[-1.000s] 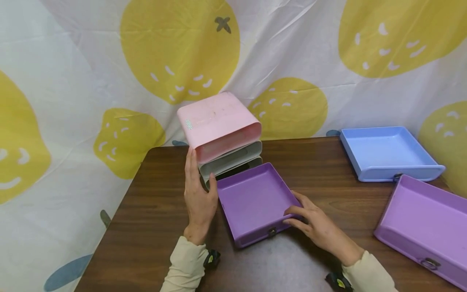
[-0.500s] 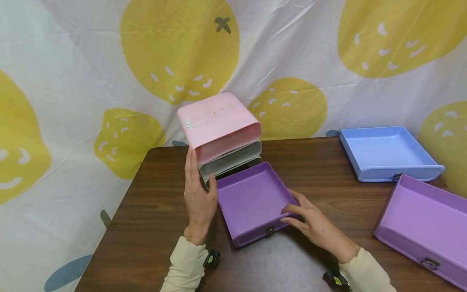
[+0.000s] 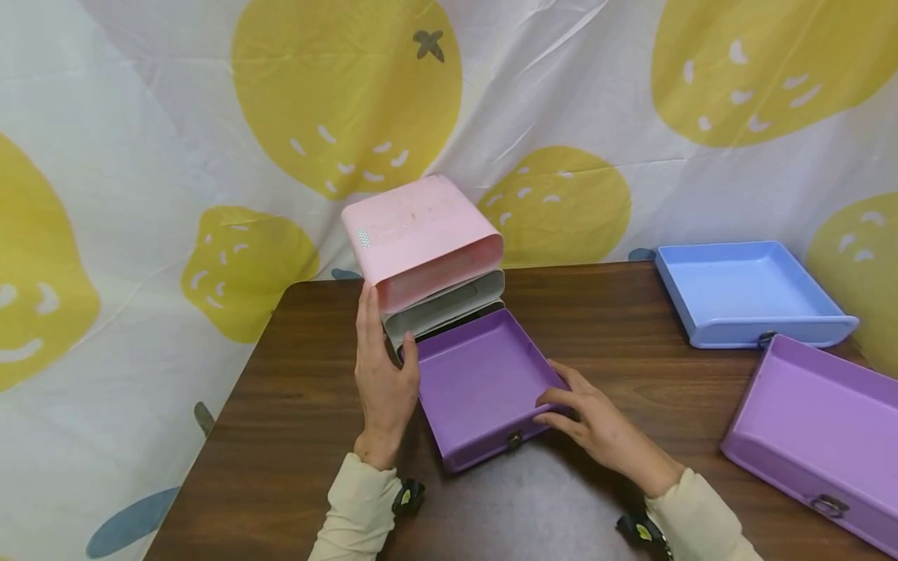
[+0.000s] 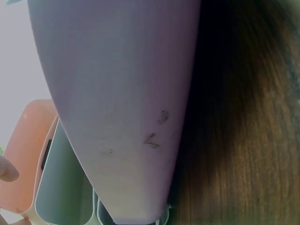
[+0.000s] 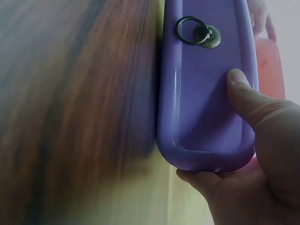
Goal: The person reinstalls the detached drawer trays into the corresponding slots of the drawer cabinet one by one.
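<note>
A: Eyes on the middle of the table (image 3: 281, 436), where the purple drawer (image 3: 477, 382) sits with its far end at the bottom slot of the drawer cabinet (image 3: 428, 257)

B: And the right hand (image 3: 596, 425) has it at the front right corner, fingers (image 3: 554, 421) curled around that corner. The right wrist view shows the thumb pressed flat on the front face, just beside the ring pull (image 5: 190, 30)

A: Left hand (image 3: 382, 374)?

B: Flat and upright against the cabinet's left side, fingers straight, thumb lying along the drawer's left rim. It grips nothing, it just presses

A: The cabinet is a stack of three shells: pink on top, grey-white in the middle, a dark one at the bottom. The upper two slots gape

B: How far the drawer has gone into that bottom slot I cannot tell; most of its length shows out front, resting on the table

A: Off to the right, well apart, a blue drawer (image 3: 744, 292) lies on the table, and nearer the edge a second purple drawer (image 3: 814, 436) with its own ring pull

B: Behind it all hangs a white cloth backdrop (image 3: 140, 156) printed with yellow fruit
</note>
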A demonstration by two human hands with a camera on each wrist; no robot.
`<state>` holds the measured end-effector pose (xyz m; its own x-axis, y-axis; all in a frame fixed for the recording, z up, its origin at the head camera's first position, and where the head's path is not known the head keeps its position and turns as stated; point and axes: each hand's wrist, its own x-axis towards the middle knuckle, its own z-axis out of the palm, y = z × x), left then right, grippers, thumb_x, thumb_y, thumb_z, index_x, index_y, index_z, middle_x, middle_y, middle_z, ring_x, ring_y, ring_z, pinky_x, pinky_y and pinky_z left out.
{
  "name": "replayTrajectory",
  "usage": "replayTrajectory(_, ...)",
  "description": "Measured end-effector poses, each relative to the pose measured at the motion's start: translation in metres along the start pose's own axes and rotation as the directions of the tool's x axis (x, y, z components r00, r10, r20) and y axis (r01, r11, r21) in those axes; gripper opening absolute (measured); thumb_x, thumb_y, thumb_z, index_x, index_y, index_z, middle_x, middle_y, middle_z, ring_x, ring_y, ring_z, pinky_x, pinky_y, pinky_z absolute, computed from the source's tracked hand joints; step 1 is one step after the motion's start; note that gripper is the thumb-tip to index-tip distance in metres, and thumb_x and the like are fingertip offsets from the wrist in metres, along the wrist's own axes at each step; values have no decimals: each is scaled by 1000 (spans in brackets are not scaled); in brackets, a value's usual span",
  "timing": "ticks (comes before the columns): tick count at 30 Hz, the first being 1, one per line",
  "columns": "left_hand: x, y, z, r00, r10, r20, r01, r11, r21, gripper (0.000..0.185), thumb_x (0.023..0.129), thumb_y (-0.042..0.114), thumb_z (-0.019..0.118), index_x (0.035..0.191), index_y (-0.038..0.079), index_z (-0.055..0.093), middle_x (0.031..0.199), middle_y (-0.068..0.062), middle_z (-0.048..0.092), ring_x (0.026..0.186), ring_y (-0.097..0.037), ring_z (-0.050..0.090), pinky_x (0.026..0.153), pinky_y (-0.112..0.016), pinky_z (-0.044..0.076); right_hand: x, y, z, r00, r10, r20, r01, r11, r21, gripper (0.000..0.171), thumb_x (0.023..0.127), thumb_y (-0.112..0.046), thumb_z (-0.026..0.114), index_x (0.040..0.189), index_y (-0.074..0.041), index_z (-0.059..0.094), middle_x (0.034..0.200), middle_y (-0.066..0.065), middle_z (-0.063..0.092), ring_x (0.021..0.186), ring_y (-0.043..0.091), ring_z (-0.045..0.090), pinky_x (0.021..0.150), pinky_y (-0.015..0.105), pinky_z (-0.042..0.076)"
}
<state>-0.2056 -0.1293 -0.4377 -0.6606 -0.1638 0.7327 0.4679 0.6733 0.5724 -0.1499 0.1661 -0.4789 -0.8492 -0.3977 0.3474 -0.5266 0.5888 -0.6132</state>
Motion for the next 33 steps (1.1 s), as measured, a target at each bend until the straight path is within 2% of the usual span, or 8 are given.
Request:
replayTrajectory(16, 0, 2, 0, 1000, -10, 7, 10, 1000, -7, 86, 92, 1, 65, 167, 20, 27, 174, 2, 28, 157, -19, 36, 111, -43, 44, 4, 2, 3, 999, -33, -29, 33, 999, 3, 16, 91, -10, 77, 104, -19, 74, 151, 33, 50, 134, 50, 56, 106, 63, 48)
replayTrajectory(33, 0, 2, 0, 1000, -9, 3, 9, 1000, -4, 85, 92, 2, 65, 166, 19, 27, 173, 2, 28, 157, -19, 36, 109, -43, 46, 14, 1, 7, 1000, -11, -6, 11, 1000, 7, 14, 93, -14, 76, 107, -15, 74, 154, 34, 46, 137, 52, 54, 109, 64, 47)
